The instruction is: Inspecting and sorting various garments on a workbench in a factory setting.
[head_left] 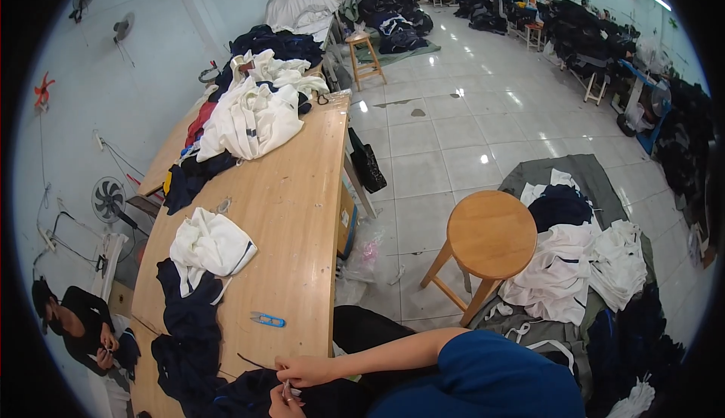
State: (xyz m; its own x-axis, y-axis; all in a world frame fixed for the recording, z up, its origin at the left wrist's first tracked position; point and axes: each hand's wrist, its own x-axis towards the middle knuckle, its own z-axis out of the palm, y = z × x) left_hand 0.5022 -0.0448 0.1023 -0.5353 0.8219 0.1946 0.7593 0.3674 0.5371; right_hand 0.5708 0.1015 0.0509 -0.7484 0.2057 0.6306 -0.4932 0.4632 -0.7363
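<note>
I noted both sets of fingers pinched nearly closed on the dark navy garment [249,395] at the near edge of the worktop [302,214]: right hand [306,371] above, left hand [283,401] just below, the two touching. The garment ran leftward from the fingers, its long axis along the worktop's left side. Blue thread snips [268,319] lay near, just beyond the right hand, which was the closer one.

Beside my table [302,214]: round wooden stool [491,234]. On it: blue thread snips [268,319], white garment [210,246].
</note>
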